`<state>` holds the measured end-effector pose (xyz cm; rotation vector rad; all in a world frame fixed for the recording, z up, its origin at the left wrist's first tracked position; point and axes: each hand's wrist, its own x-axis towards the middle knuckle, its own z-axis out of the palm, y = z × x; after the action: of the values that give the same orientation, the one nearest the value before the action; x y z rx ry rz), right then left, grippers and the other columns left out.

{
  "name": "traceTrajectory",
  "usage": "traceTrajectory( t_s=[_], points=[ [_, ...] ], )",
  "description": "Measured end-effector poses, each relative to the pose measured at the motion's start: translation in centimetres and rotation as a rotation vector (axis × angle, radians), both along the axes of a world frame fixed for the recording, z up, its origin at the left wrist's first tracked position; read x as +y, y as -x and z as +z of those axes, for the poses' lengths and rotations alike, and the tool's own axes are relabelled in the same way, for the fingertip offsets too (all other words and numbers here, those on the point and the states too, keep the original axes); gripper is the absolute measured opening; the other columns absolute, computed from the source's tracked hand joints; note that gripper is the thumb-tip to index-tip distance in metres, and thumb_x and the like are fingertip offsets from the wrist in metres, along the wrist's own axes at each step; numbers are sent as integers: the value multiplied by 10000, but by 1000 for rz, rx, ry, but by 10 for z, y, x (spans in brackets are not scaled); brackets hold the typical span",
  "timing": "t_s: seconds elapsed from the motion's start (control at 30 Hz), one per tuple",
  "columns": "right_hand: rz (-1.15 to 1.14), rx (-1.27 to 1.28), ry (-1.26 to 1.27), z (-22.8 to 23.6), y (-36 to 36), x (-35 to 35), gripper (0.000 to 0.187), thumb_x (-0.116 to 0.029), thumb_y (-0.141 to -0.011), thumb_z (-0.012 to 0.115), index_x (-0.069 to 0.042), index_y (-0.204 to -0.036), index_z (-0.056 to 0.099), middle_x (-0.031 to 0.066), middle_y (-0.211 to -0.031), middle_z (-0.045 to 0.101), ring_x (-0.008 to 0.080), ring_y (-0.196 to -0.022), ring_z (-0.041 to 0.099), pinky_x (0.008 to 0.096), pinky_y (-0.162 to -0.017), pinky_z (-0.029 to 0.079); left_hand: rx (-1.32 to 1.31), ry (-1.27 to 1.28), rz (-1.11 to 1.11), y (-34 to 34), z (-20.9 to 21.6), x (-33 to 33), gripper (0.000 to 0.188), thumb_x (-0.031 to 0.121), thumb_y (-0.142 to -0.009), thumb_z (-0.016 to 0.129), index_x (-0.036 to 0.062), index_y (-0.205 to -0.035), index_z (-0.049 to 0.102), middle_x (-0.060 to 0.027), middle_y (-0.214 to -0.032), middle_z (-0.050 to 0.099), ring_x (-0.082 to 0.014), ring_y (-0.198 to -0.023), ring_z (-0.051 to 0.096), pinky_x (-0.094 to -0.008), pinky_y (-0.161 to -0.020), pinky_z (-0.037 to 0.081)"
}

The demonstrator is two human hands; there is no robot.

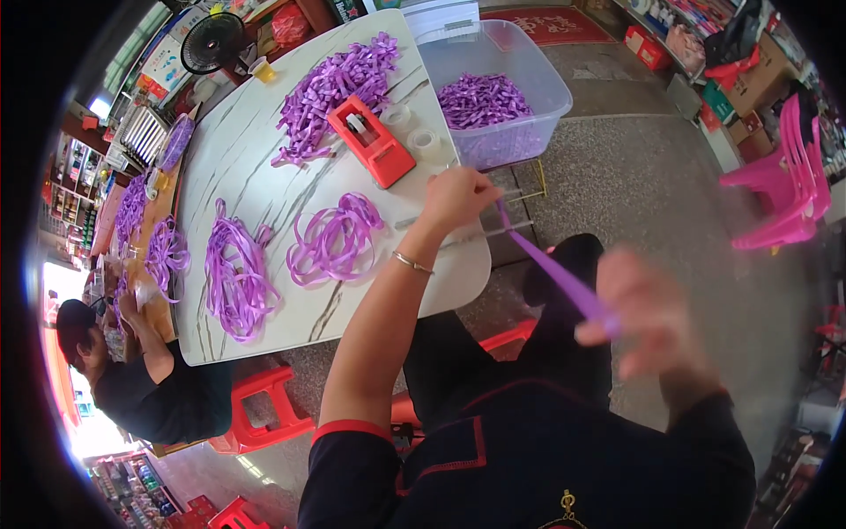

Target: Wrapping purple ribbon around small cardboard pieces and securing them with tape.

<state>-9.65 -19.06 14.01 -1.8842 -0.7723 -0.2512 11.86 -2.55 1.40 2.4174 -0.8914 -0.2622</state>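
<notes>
A purple ribbon [560, 275] stretches taut between my two hands, off the right edge of the table. My left hand [458, 201] is closed, pinching one end beside the table's edge. Motion smears my right hand [650, 309]; the ribbon's other end runs to its thumb and fingers, where it is held. A red tape dispenser [388, 160] stands on the table beyond my left hand, with clear tape rolls [424, 140] beside it. Two loose bundles of purple ribbon [335, 240] lie left of my left forearm.
The marble-patterned table [264, 189] carries a purple ribbon heap [339, 88] and a yellow cup [263, 70]. A clear bin [507, 141] of ribbon pieces stands beyond its right edge. Another person [150, 370] sits at left near a red stool [264, 410]; pink chairs [789, 181] stand right.
</notes>
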Motion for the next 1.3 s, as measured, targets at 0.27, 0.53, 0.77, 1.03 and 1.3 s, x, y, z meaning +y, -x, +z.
traceTrajectory(
  t_s=[0.27,0.53,0.77,1.03,1.3],
  points=[
    [-188,87,-264,-12,-224,-9,327,-245,-910,436,-4,-973,648,-44,-698,388,57,-684,362,200,-631,311,-17,-7,-22,2,5,1,171,242,-692,634,72,-699,649,-103,-665,602,-268,-628,587,-367,-567,438],
    [-204,458,-389,-119,-305,-6,329,-294,-907,453,-45,-956,663,-84,-612,368,34,-597,331,192,-543,261,-21,318,89,6,3,3,114,121,-744,574,25,-681,576,-107,-666,536,-277,-635,542,-374,-575,411],
    [-409,832,-239,-260,-280,-10,309,-313,-874,478,-60,-879,656,-39,-643,488,55,-604,419,221,-529,328,49,398,142,11,3,-1,108,147,-729,607,48,-691,584,-71,-660,536,-254,-634,535,-371,-571,393],
    [-379,1032,-285,-275,-51,20,246,-225,-867,513,-42,-925,667,-7,-655,514,67,-612,454,226,-563,376,-78,223,15,9,2,5,152,229,-699,684,77,-705,673,-39,-669,557,-200,-610,535,-333,-579,387],
    [-339,571,-56,-130,23,26,186,-5,-768,557,-50,-916,661,60,-638,526,150,-563,491,261,-517,391,-113,154,1,8,0,0,178,265,-701,681,87,-702,676,-32,-681,567,-208,-626,540,-351,-598,372]
  ],
)
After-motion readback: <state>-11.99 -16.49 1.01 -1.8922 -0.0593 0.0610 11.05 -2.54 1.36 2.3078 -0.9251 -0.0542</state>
